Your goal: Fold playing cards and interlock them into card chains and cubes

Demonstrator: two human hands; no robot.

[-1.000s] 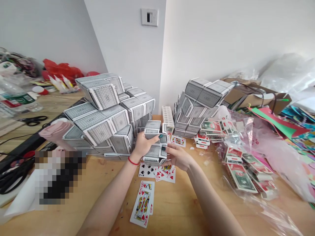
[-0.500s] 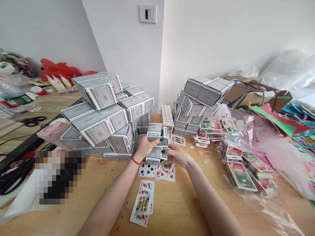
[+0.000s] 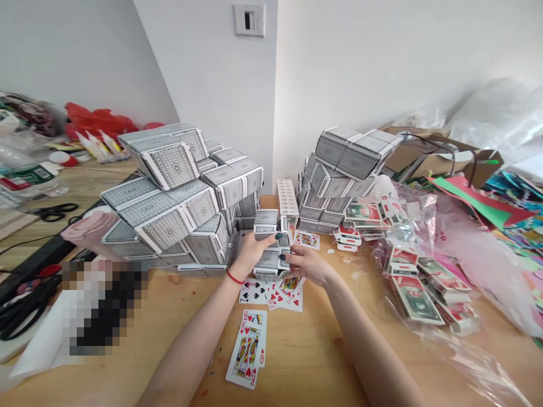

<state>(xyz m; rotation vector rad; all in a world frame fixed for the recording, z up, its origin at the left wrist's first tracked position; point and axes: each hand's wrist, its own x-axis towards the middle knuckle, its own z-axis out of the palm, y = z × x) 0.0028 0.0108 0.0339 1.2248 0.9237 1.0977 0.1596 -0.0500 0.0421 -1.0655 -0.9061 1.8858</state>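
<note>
Between my two hands, at the middle of the table, stands a small block of joined playing-card boxes (image 3: pixel 268 260) with grey patterned backs. My left hand (image 3: pixel 254 251) grips its left side, the thumb stretched across the top. On the right side, the fingers of my right hand (image 3: pixel 309 265) press against the block; their tips are partly hidden. Loose playing cards (image 3: pixel 254 293) lie face up under and in front of it. Closer to me, a king of hearts (image 3: pixel 246 356) overlaps a queen. Another face card (image 3: pixel 306 240) lies behind my right hand.
Large stacks of card-box blocks rise at the left (image 3: pixel 169 215) and right (image 3: pixel 339 175). Red and green card packs (image 3: pixel 416 299) in clear plastic lie to the right. Black scissors (image 3: pixel 55 212), a plastic bottle (image 3: pixel 29 175) and a red bag (image 3: pixel 97 121) are on the left.
The view has shifted slightly. Both hands stay on the card-box block, which looks nearly unmoved.
</note>
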